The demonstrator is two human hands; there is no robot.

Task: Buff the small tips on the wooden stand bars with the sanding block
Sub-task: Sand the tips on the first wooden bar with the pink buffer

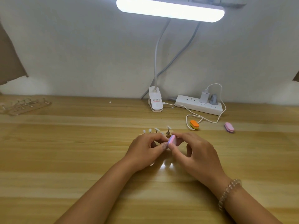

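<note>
A wooden stand bar [161, 132] lies across the middle of the table, with several small white tips [156, 129] standing up on pegs along it. My right hand [192, 152] pinches a pink and purple sanding block [171, 140] just in front of the bar. My left hand [145, 151] meets it from the left, its thumb and fingers pinching something small against the block; that piece is hidden by the fingers.
An orange and yellow sanding block [194, 124] and a pink one [229, 127] lie to the right. Behind them sit a white power strip [191, 105] with cables and a clip lamp [155, 102]. Clear plastic holders [24, 105] lie far left.
</note>
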